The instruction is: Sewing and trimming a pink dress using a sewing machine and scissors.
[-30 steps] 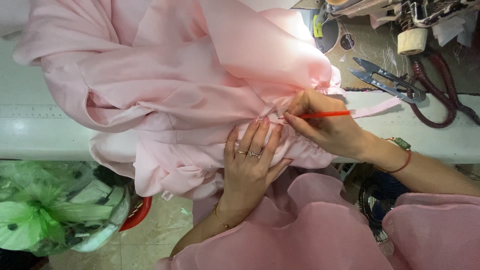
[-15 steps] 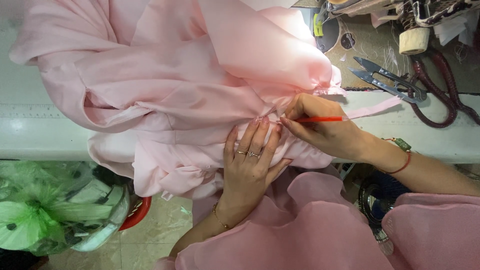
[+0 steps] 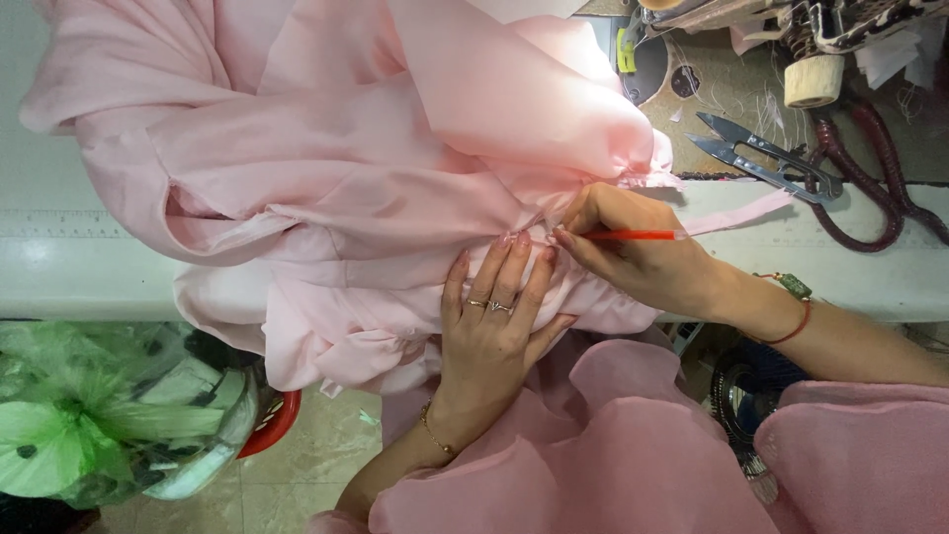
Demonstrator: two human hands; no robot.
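A large heap of pale pink fabric (image 3: 336, 168) lies over the white table (image 3: 59, 277) and spills off its front edge. My left hand (image 3: 494, 326) presses flat on the fabric, fingers spread, rings on two fingers. My right hand (image 3: 633, 247) pinches a thin red stick-like tool (image 3: 633, 235), its tip at a fabric seam just above my left fingertips. A narrow pink strip (image 3: 741, 210) runs right from under my right hand.
Metal thread snips (image 3: 766, 158) lie at the back right beside dark red handles (image 3: 880, 178) and a thread spool (image 3: 816, 81). A bin with a green plastic bag (image 3: 89, 425) stands on the floor at lower left, a red basin (image 3: 272, 425) beside it.
My right hand has shifted the red tool slightly; both hands otherwise stay at the same seam.
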